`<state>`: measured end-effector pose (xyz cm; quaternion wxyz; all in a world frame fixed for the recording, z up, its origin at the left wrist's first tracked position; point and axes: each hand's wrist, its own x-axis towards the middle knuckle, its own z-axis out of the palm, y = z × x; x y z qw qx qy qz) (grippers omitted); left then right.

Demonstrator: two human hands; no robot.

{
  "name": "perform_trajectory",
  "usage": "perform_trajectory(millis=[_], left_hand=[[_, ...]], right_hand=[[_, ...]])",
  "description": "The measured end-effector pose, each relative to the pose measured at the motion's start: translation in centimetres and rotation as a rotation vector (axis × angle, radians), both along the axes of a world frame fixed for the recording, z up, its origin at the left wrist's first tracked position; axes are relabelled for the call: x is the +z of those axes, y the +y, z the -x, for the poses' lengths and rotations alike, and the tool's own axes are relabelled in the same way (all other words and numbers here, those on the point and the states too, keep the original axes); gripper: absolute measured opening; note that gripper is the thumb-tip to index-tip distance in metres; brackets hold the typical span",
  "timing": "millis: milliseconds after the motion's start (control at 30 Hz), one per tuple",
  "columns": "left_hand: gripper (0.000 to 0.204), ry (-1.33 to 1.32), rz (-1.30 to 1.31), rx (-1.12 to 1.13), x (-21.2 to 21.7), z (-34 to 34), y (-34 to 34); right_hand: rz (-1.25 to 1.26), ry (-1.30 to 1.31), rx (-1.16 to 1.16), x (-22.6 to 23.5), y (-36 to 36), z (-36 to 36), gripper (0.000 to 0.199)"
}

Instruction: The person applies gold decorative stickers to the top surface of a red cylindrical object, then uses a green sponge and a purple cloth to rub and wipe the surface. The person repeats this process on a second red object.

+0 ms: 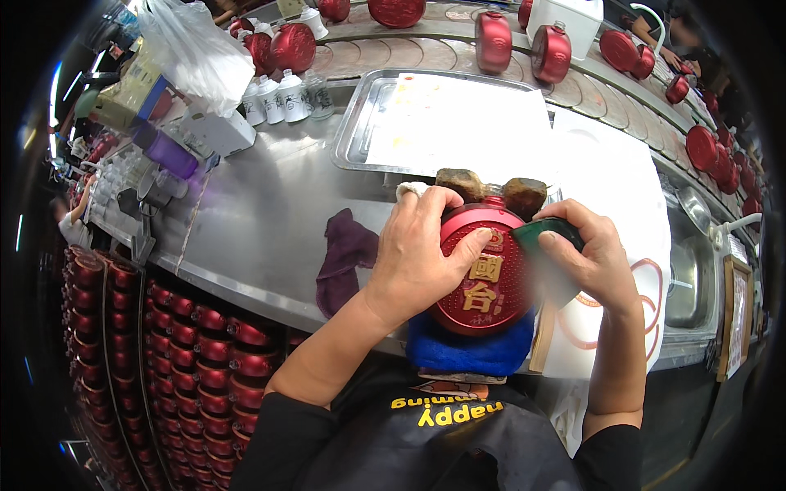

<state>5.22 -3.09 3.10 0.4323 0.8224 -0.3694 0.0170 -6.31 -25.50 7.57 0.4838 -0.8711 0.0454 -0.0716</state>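
My left hand [417, 254] grips a round, flat red bottle [481, 274] with gold characters on its face, held upright over a blue cloth [471, 350] in my lap. My right hand [594, 262] presses a dark green pad [540, 233] against the bottle's right edge. Two brown sponges [491, 186] lie on the steel bench [262, 221] just behind the bottle.
A purple rag [345, 254] lies on the bench left of my hands. A steel tray [360, 123] holds white paper. Several red bottles [524, 41] ride a conveyor behind, small white bottles [282, 96] stand at back left, a sink [692, 278] is right, and racks of red bottles [180, 352] sit lower left.
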Motion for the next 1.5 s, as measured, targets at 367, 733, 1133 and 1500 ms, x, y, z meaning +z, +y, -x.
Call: perform_trajectory(millis=[367,733,1133,1500], left_hand=[[0.032,-0.249,0.145,-0.222,0.3,-0.9,-0.4],[0.027,-0.169,0.205,-0.214,0.1,-0.7,-0.1],[0.024,-0.155,0.232,-0.223,0.2,-0.8,0.2],[0.025,-0.153,0.202,-0.225,-0.1,-0.8,0.4]], right_hand=[[-0.075,-0.038,0.078,-0.6,-0.1,-0.7,0.024],[-0.044,-0.058,0.11,-0.6,0.0,-0.2,0.025],[-0.025,0.03,0.09,-0.1,-0.1,0.3,0.025],[-0.047,-0.012,0.109,-0.6,0.6,0.5,0.026]])
